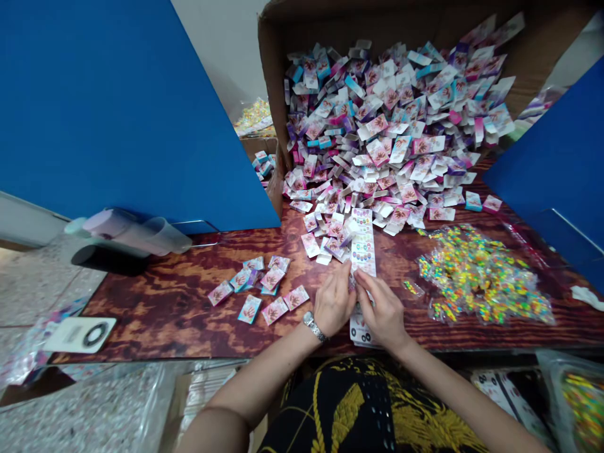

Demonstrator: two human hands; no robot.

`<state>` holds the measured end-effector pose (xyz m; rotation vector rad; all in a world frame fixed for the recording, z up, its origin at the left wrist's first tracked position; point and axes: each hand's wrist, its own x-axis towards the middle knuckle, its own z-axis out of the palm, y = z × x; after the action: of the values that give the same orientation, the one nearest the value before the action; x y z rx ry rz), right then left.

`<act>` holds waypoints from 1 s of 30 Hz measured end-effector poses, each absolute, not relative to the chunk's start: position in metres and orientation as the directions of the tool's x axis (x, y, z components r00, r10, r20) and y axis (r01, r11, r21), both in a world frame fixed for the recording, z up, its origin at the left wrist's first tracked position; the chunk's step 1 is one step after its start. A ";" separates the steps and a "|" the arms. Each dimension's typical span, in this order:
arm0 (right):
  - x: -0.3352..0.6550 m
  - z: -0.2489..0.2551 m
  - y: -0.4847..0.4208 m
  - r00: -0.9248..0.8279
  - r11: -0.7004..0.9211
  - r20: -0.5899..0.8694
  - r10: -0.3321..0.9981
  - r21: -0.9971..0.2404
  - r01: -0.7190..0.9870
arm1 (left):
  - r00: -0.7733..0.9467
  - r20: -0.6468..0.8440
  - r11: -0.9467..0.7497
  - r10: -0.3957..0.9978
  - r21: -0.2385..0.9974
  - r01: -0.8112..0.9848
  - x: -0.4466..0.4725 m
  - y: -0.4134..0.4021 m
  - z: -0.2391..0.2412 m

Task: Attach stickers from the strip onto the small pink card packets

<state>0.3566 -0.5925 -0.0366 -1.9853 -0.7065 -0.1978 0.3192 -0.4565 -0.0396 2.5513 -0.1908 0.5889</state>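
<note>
My left hand (334, 299), with a metal-band watch (314, 326) at its wrist, has its fingers pinched together at the table's front middle. Against it, fingertip to fingertip, is my right hand (383, 309), also closed in a pinch. Whatever lies between the fingertips is small and mostly covered; I cannot make it out. Under both hands runs a long printed strip of paper (363, 242) with rows of small coloured pictures. Its lower end (362, 333) shows below the hands. Small open printed boxes (336, 233) lie just beyond my left hand.
A large carton (271, 82) spills a heap of small open boxes (387, 132) onto the wooden table (160, 296). Closed boxes (272, 277) lie left. Clear packets of coloured bits (481, 277) are piled right. Blue panels (117, 113) flank the carton; a phone (81, 334) lies at the left edge.
</note>
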 end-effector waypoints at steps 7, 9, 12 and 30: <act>0.361 -0.036 -0.592 0.766 -0.295 0.340 0.545 -0.778 0.555 | 0.909 0.416 -0.843 0.009 0.492 -0.217 0.317 -0.451 -0.043; 0.381 -0.039 -0.597 0.718 -0.288 0.279 0.638 -0.778 0.559 | 0.926 0.377 -0.863 -0.027 0.458 -0.212 0.314 -0.443 -0.048; 0.429 -0.051 -0.610 0.653 -0.378 0.274 0.706 -0.634 0.675 | 0.957 0.289 -0.936 -0.027 0.328 -0.126 0.308 -0.423 -0.057; 0.456 -0.065 -0.617 0.630 -0.511 0.330 0.703 -0.382 0.770 | 0.929 -0.350 0.034 -0.123 0.934 0.356 0.307 -0.471 -0.024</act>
<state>0.4560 -0.6166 -0.0650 -2.3564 -1.1548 -0.1802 0.3066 -0.4706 -0.0242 1.4942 0.1919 -0.3719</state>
